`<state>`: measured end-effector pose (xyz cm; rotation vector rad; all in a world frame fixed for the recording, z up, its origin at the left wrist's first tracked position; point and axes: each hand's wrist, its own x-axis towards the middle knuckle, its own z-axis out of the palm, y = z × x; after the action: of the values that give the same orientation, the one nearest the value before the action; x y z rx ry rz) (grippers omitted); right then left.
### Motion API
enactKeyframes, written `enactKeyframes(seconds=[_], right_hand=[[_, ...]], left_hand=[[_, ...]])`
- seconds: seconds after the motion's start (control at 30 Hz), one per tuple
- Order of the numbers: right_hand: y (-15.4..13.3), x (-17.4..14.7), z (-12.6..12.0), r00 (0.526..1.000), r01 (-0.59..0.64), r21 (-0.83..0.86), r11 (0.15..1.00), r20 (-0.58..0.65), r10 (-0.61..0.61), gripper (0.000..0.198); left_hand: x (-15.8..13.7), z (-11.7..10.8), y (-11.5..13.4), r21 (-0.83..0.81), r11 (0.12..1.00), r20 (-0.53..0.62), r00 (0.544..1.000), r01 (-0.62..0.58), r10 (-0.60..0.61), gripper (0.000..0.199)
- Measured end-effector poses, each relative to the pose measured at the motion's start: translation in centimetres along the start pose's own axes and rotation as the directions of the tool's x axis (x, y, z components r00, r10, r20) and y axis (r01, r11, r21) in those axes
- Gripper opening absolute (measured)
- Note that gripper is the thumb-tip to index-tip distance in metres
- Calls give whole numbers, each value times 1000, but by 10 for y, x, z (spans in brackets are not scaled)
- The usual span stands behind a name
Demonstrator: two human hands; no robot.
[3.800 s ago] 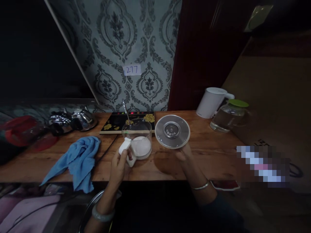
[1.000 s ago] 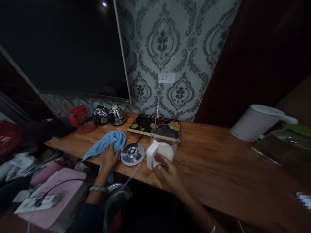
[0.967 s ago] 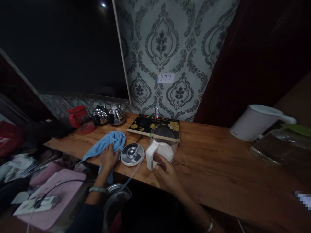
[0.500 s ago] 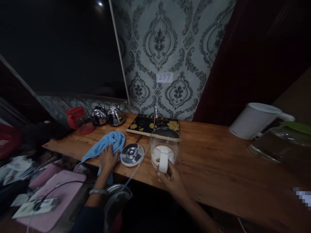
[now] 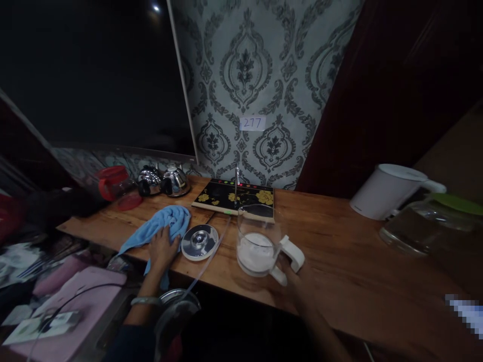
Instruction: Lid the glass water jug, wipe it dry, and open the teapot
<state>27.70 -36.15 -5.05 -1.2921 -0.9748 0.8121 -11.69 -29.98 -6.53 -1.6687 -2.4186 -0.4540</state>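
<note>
My left hand (image 5: 162,249) lies on a crumpled blue towel (image 5: 166,221), its thumb apart from the other fingers. The towel hangs partly over the counter's front edge. Next to it is a round, shiny lid (image 5: 199,242) with a central knob. My right hand (image 5: 296,274), somewhat blurred, is at the white handle (image 5: 291,254) of a clear glass jug (image 5: 258,246), with its fingers between handle and glass. The jug appears upright on the wooden counter, and its base looks white. The fingertips are partly hidden.
Behind the jug sits a black induction cooker (image 5: 234,196) with yellow flowers and a thin metal spout. Two shiny kettles (image 5: 175,181) and a red-lidded jug (image 5: 121,188) stand left. A white electric kettle (image 5: 388,191) and a green-lidded jug (image 5: 426,229) stand right. A clear hose (image 5: 206,269) crosses the counter edge.
The glass jug has turned, so its handle now points right instead of towards me. My right hand has moved right with the handle. My left hand stays on the towel.
</note>
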Motion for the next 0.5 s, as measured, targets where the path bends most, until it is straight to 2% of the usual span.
enactKeyframes(seconds=[0.17,0.33,0.5], right_hand=[[15,40,11,1000,10,112,994,13,-12,45],[14,70,21,989,80,144,986,112,-97,38],[21,89,26,973,62,216,974,204,-108,43]], left_hand=[[0,2,-2,3,1000,-10,1000,-6,6,55],[1,7,-6,4,1000,-25,1000,-10,10,56],[1,10,-8,5,1000,-30,999,-23,23,57]])
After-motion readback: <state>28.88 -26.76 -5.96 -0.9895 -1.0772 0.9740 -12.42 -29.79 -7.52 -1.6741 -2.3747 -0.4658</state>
